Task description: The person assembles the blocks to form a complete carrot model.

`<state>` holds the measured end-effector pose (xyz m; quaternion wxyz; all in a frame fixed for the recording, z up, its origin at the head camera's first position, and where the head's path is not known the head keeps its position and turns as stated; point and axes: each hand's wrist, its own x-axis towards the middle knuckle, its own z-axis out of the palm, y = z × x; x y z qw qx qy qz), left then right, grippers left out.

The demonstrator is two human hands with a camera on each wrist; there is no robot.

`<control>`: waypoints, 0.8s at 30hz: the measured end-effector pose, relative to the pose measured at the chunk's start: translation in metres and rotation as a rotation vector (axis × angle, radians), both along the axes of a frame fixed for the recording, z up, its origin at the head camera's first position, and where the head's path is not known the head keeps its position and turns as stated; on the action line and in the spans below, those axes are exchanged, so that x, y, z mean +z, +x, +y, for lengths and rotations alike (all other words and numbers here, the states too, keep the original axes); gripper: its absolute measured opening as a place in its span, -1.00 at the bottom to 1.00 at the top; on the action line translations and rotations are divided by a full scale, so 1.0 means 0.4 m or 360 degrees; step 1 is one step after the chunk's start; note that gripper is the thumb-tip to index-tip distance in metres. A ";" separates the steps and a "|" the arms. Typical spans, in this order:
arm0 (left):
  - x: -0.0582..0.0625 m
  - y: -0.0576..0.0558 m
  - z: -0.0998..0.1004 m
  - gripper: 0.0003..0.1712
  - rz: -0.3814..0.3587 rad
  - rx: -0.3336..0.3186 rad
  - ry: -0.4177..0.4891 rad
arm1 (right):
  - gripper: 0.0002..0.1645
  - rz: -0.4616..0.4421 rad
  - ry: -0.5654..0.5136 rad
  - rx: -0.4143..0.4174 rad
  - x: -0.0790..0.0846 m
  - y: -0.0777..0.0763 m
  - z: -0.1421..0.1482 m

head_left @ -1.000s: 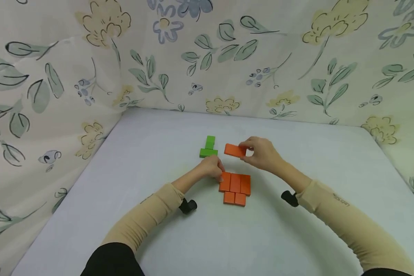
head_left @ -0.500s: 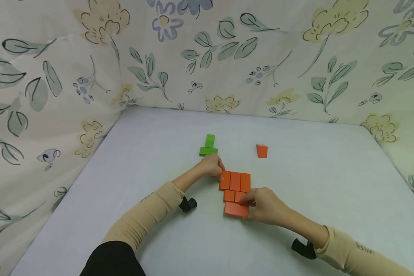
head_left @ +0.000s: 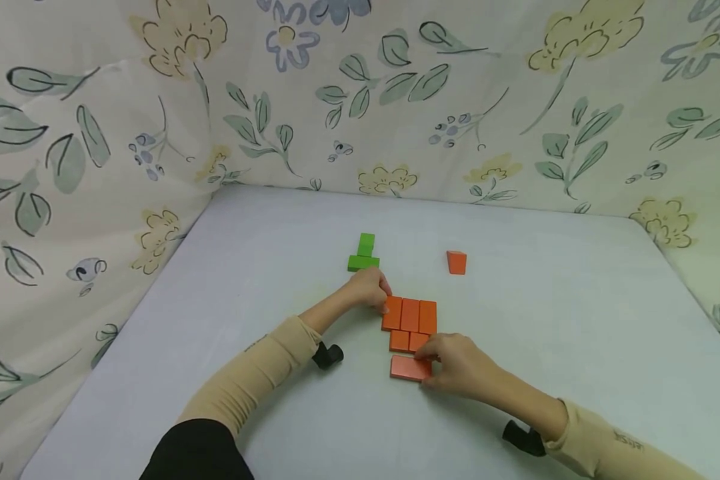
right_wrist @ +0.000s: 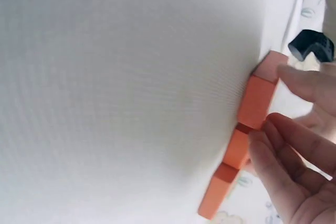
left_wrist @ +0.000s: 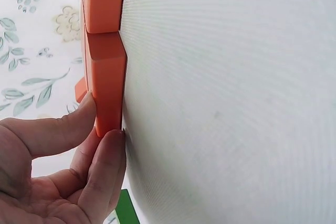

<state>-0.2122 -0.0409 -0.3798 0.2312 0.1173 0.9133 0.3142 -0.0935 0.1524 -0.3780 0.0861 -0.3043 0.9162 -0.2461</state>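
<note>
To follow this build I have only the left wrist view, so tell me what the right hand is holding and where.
Observer: In the head view, the right hand pinches a flat-lying orange block, just on the person's side of two small orange blocks.

Operator: Now explain the bit of green at the bottom of my picture.

Observer: You see only part of it: there are two green blocks, laid out like an upside-down T in the head view.

Dark lettering (head_left: pixel 628 440) on right sleeve (head_left: pixel 594 437), too blurred to read.
</note>
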 end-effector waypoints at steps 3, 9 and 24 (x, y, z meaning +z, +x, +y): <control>0.004 0.001 0.000 -0.72 0.0006 -0.0001 -0.0003 | -0.70 0.0050 -0.0013 0.0006 0.003 0.000 0.005; 0.003 0.000 -0.001 -0.72 0.0006 0.0000 -0.0002 | -0.78 0.0069 -0.0013 0.0043 0.002 -0.001 0.009; -0.001 -0.001 0.002 -0.73 -0.0015 0.0010 0.0013 | -0.81 0.0145 -0.0021 0.0023 -0.006 -0.011 -0.001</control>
